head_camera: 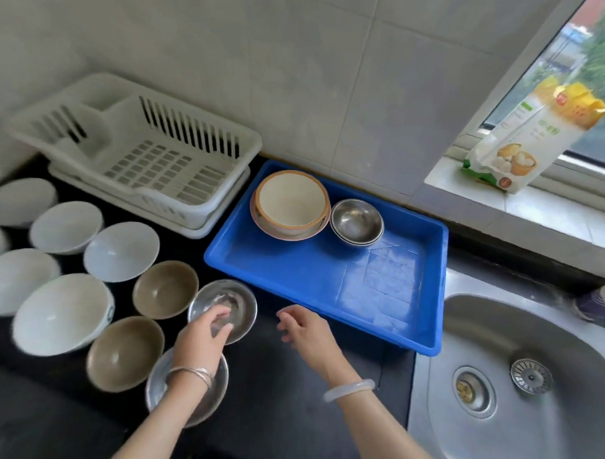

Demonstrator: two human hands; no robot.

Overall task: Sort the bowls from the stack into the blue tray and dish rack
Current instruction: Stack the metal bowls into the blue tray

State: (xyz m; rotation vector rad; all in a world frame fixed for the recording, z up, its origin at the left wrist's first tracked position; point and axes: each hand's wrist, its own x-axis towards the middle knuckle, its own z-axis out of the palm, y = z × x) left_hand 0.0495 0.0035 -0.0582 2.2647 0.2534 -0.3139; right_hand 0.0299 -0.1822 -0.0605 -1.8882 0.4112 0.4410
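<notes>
My left hand (204, 335) grips the near rim of a small steel bowl (238, 301) on the black counter. A second steel bowl (158, 382) lies under my left wrist. My right hand (304, 329) hovers open just right of that bowl, in front of the blue tray (292, 273). In the tray's far corner sit a cream bowl on a pink-rimmed plate (290, 203) and stacked steel bowls (357, 221). The white dish rack (152, 155) stands behind, with nothing in it. Two brown bowls (165, 288) (123, 353) and several white bowls (61, 313) lie to the left.
A steel sink (515, 381) with a drain strainer lies right of the tray. A flour bag (527, 137) leans on the window sill. The tiled wall runs behind the rack and tray.
</notes>
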